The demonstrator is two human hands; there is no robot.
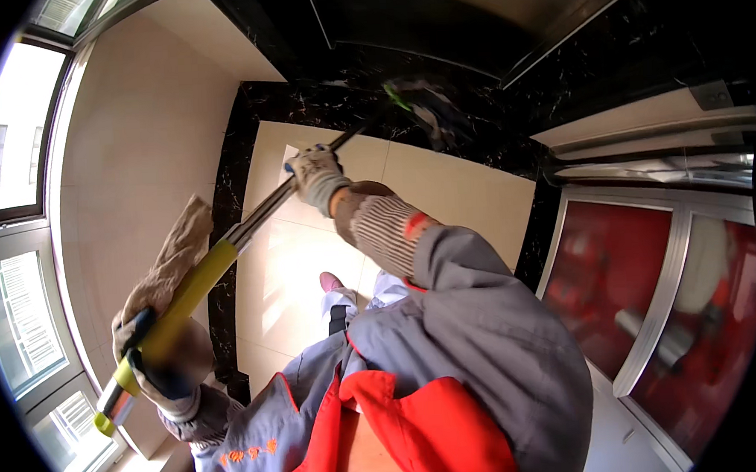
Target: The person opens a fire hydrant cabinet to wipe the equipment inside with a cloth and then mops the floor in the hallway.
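A long pole (264, 211) runs slantwise across the view, with a wide yellow part (195, 287) near its upper end. My right hand (317, 174), in a light knit work glove, grips the dark and silver part of the pole. My left hand (157, 360), gloved too, is closed round the yellow part near the window side. A crumpled brown cloth (177, 250) lies along the pole beside my left hand; whether the fingers hold it, I cannot tell. At the pole's far end a blurred mop head (436, 114) with a green fitting and grey strands is over the black marble floor border.
Beige floor tiles (314, 239) lie inside a black marble border (225, 199). Windows (22, 306) and a beige wall (129, 133) stand at left. Ahead is a dark recessed doorway (418, 29). Metal-framed red panels (610, 268) stand at right, with metal rails (656, 169) beyond.
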